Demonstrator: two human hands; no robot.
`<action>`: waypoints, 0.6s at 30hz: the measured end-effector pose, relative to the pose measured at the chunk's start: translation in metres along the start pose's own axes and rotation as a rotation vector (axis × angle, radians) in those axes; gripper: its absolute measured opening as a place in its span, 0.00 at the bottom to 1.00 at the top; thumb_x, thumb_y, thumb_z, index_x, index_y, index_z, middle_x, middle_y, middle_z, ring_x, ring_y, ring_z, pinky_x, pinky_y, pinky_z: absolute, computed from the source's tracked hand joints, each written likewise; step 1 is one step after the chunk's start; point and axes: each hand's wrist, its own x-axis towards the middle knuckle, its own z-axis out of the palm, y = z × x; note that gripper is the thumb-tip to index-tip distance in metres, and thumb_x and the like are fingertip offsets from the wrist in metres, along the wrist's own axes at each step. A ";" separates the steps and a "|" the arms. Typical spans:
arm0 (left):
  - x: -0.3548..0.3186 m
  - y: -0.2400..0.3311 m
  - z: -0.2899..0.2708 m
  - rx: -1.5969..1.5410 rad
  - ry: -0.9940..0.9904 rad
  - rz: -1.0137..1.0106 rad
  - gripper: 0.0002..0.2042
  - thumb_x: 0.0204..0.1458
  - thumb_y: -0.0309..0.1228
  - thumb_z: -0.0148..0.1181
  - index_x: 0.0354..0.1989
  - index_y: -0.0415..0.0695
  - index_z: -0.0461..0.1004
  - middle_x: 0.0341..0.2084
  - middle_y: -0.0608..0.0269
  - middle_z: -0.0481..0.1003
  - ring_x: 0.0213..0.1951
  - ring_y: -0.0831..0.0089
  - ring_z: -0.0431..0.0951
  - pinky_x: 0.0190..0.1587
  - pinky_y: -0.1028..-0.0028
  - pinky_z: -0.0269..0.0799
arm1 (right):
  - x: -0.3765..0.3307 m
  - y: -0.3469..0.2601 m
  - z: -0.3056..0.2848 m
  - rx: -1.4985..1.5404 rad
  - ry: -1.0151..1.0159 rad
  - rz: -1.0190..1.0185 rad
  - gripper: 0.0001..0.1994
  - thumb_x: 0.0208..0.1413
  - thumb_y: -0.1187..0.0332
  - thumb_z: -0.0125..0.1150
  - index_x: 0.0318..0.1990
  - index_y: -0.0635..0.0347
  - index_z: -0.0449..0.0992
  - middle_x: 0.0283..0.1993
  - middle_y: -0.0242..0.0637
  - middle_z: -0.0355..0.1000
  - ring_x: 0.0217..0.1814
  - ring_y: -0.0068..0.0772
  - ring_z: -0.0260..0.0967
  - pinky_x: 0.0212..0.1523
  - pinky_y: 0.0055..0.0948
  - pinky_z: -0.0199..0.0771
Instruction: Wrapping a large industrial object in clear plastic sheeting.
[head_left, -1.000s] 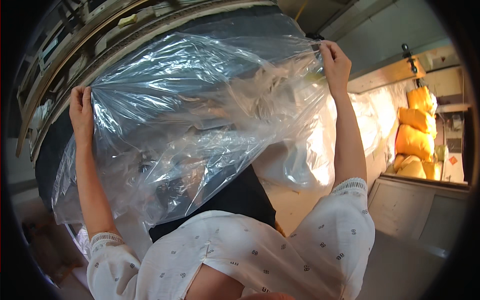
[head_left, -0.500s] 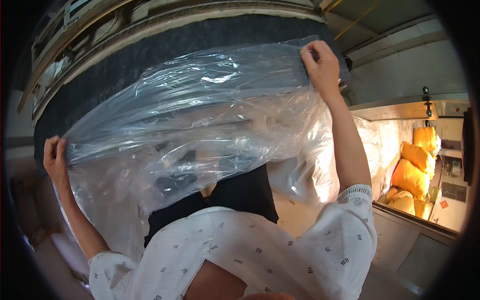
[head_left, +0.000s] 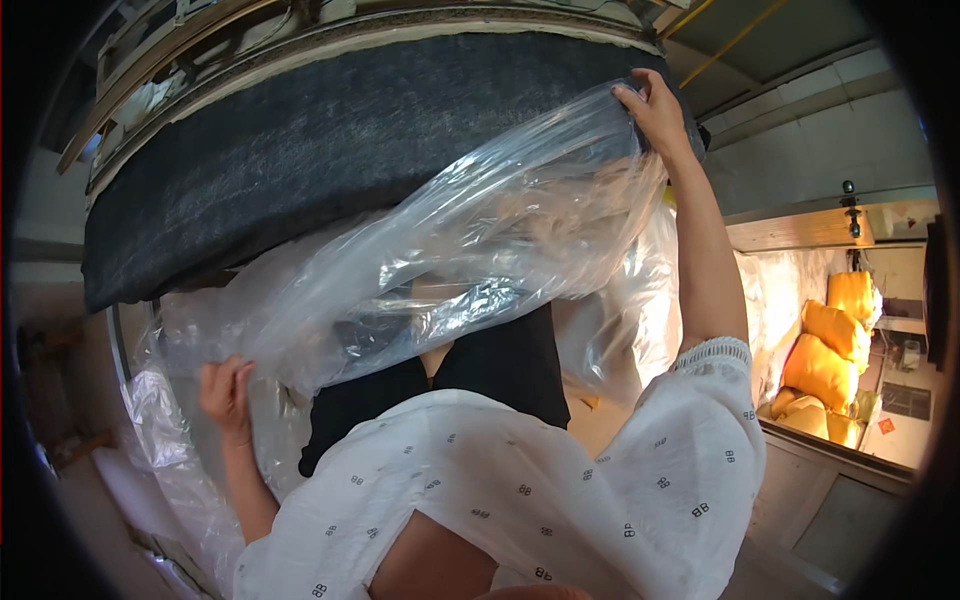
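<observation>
Clear plastic sheet point(head_left: 440, 270), right hand point(head_left: 655, 105) gripping top edge, left hand point(head_left: 228, 395) apparently pinching lower corner.

Bright at right, murky at left

Glare streaks the clear plastic sheet point(head_left: 450, 270); fisheye bends everything, and black vignette swallows the soft edges.

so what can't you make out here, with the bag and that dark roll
Head view, the only one:
- Left hand: its grip on the plastic bag is unclear; the film blurs the fingers.
- Right hand: fingertips hidden in bunched film.
- Dark roll: lower right part veiled by the bag.
- Floor and feet: hidden by the white garment.
- Yellow sacks: too small to identify.
</observation>
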 end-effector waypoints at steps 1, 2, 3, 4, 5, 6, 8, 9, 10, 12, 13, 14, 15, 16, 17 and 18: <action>-0.005 0.001 0.009 0.007 0.003 0.001 0.07 0.39 0.21 0.63 0.28 0.39 0.73 0.21 0.62 0.68 0.22 0.71 0.65 0.24 0.76 0.62 | 0.006 0.003 0.000 0.007 0.001 -0.002 0.16 0.44 0.56 0.61 0.31 0.61 0.73 0.24 0.32 0.68 0.28 0.28 0.66 0.30 0.27 0.64; -0.006 0.000 0.019 -0.038 -0.039 -0.146 0.05 0.42 0.22 0.61 0.29 0.39 0.73 0.23 0.62 0.68 0.24 0.71 0.66 0.27 0.77 0.62 | 0.011 0.004 -0.002 0.086 -0.110 0.010 0.14 0.45 0.60 0.61 0.32 0.62 0.72 0.25 0.28 0.65 0.27 0.22 0.62 0.30 0.23 0.62; -0.003 -0.003 0.024 -0.086 -0.081 -0.289 0.04 0.44 0.24 0.59 0.29 0.39 0.73 0.25 0.62 0.68 0.26 0.72 0.66 0.30 0.77 0.62 | 0.015 0.005 -0.004 0.162 -0.217 0.024 0.12 0.47 0.64 0.61 0.34 0.63 0.71 0.25 0.24 0.63 0.26 0.16 0.58 0.29 0.19 0.60; 0.003 -0.010 0.022 -0.083 -0.078 -0.284 0.04 0.44 0.24 0.59 0.29 0.39 0.73 0.25 0.62 0.68 0.26 0.72 0.66 0.30 0.77 0.62 | 0.018 0.006 -0.007 0.211 -0.248 0.065 0.13 0.45 0.62 0.62 0.32 0.62 0.73 0.31 0.28 0.67 0.30 0.16 0.61 0.31 0.20 0.62; 0.012 -0.020 0.018 -0.118 0.028 -0.416 0.04 0.47 0.26 0.57 0.30 0.40 0.73 0.26 0.63 0.68 0.28 0.73 0.66 0.34 0.77 0.62 | 0.016 -0.006 -0.006 0.221 -0.249 0.057 0.13 0.45 0.62 0.62 0.32 0.62 0.73 0.31 0.28 0.67 0.30 0.16 0.61 0.31 0.20 0.62; 0.023 -0.025 0.020 -0.163 0.140 -0.548 0.05 0.50 0.28 0.54 0.30 0.40 0.73 0.28 0.64 0.68 0.31 0.75 0.66 0.37 0.77 0.61 | 0.013 -0.025 -0.010 0.410 -0.164 0.050 0.12 0.46 0.62 0.61 0.31 0.62 0.73 0.31 0.27 0.67 0.31 0.16 0.61 0.32 0.19 0.62; 0.061 -0.018 0.003 -0.425 0.346 -0.606 0.06 0.54 0.31 0.51 0.35 0.43 0.72 0.30 0.68 0.68 0.34 0.77 0.66 0.40 0.77 0.60 | 0.019 -0.038 -0.012 0.601 0.045 -0.085 0.10 0.50 0.64 0.59 0.33 0.61 0.72 0.32 0.25 0.67 0.33 0.14 0.60 0.34 0.17 0.61; 0.081 -0.022 -0.006 -0.605 0.439 -0.640 0.07 0.55 0.31 0.51 0.37 0.43 0.71 0.30 0.69 0.68 0.34 0.77 0.66 0.41 0.77 0.61 | 0.023 -0.045 -0.013 0.604 0.042 -0.093 0.10 0.50 0.64 0.59 0.33 0.61 0.72 0.32 0.25 0.67 0.33 0.14 0.60 0.34 0.17 0.61; 0.100 -0.032 -0.017 -0.778 0.538 -0.670 0.08 0.55 0.32 0.50 0.39 0.44 0.70 0.30 0.70 0.68 0.35 0.78 0.67 0.41 0.77 0.61 | 0.027 -0.061 -0.013 0.817 0.078 -0.137 0.09 0.51 0.65 0.58 0.35 0.61 0.70 0.31 0.25 0.67 0.32 0.15 0.61 0.33 0.18 0.62; 0.130 -0.068 -0.030 -0.976 0.665 -0.569 0.09 0.55 0.34 0.51 0.41 0.45 0.69 0.30 0.71 0.68 0.33 0.81 0.66 0.39 0.78 0.61 | 0.026 -0.109 -0.005 1.128 0.149 -0.171 0.08 0.54 0.68 0.55 0.35 0.62 0.64 0.27 0.28 0.65 0.29 0.20 0.63 0.32 0.22 0.64; 0.140 -0.071 -0.040 -0.950 0.743 -0.582 0.09 0.55 0.34 0.51 0.40 0.45 0.69 0.29 0.72 0.68 0.30 0.83 0.65 0.37 0.80 0.60 | 0.023 -0.131 -0.005 1.146 0.135 -0.209 0.08 0.54 0.68 0.55 0.35 0.62 0.64 0.27 0.28 0.65 0.29 0.20 0.63 0.32 0.22 0.64; 0.162 -0.077 -0.039 -0.917 0.791 -0.613 0.09 0.55 0.35 0.51 0.40 0.46 0.69 0.29 0.73 0.68 0.28 0.85 0.64 0.34 0.81 0.60 | 0.024 -0.141 0.001 0.849 0.374 -0.229 0.08 0.54 0.69 0.54 0.34 0.62 0.63 0.26 0.29 0.66 0.28 0.22 0.63 0.32 0.23 0.65; 0.182 -0.093 -0.040 -0.801 0.773 -0.590 0.08 0.55 0.36 0.51 0.38 0.46 0.70 0.25 0.73 0.66 0.25 0.87 0.60 0.30 0.82 0.57 | 0.026 -0.151 0.009 0.559 0.593 -0.244 0.08 0.54 0.69 0.54 0.34 0.62 0.63 0.25 0.31 0.66 0.27 0.23 0.63 0.32 0.24 0.65; 0.201 -0.108 -0.025 -0.589 0.672 -0.500 0.11 0.55 0.37 0.50 0.42 0.46 0.71 0.29 0.73 0.69 0.30 0.83 0.64 0.34 0.81 0.61 | 0.030 -0.144 0.018 0.413 0.574 -0.200 0.06 0.54 0.70 0.53 0.33 0.62 0.64 0.26 0.34 0.67 0.28 0.21 0.63 0.33 0.23 0.65; 0.221 -0.119 -0.005 -0.342 0.649 -0.355 0.11 0.55 0.37 0.51 0.40 0.44 0.72 0.31 0.74 0.70 0.31 0.84 0.65 0.35 0.82 0.60 | 0.032 -0.124 0.032 0.418 0.571 -0.202 0.06 0.54 0.70 0.53 0.33 0.62 0.64 0.26 0.34 0.67 0.28 0.21 0.63 0.33 0.23 0.65; 0.232 -0.131 0.016 -0.287 0.624 -0.249 0.12 0.54 0.38 0.52 0.38 0.42 0.73 0.32 0.75 0.71 0.32 0.84 0.66 0.36 0.83 0.60 | 0.034 -0.101 0.054 0.495 0.475 -0.109 0.06 0.53 0.70 0.54 0.32 0.62 0.65 0.26 0.33 0.68 0.28 0.20 0.63 0.33 0.22 0.64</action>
